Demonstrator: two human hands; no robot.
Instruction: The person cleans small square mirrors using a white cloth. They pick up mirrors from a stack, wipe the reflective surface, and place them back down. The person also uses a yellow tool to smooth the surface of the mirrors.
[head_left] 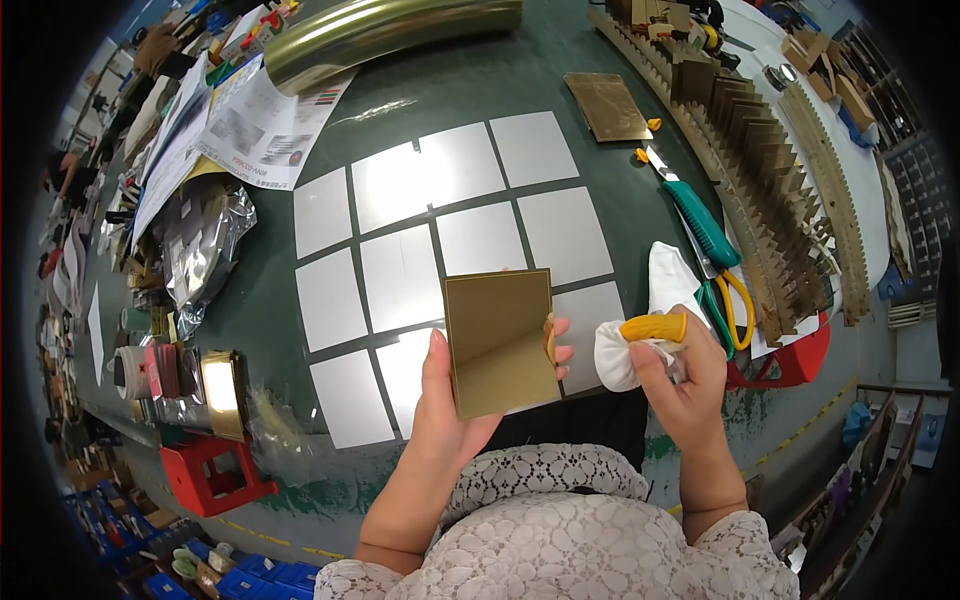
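Dark green worktable (pixel 600 60), seen from above, edges bowed by fisheye. Across centre: grid of silvery square plates (pixel 400 275), laid flat w/ narrow gaps, lower ones partly hidden behind hands. Top: long curved brass-coloured sheet (pixel 390 30), cut off at frame edge. Right: toothed wooden rack (pixel 760 180) holding upright brown plates; just left of it, teal-handled cutter (pixel 700 220) and yellow-handled scissors (pixel 735 305), partly under white cloth. Upper left: white printed sheets (pixel 265 125) w/ small colour blocks, text too small to read; below them crumpled silver foil bag (pixel 205 245). Lower left: red plastic stand (pixel 215 470), small lit metal block (pixel 222 385); clutter at far left rim too blurred to make out. Flat gold plate (pixel 608 105) lying alone near top right. Left hand (pixel 440 420) gripping gold square plate (pixel 498 340) upright over table, thumb on front face, fingertips showing at its right edge. Right hand (pixel 690 385) closed round white cloth wad (pixel 615 355) and yellow finger cot (pixel 655 327) on forefinger, just right of held plate.
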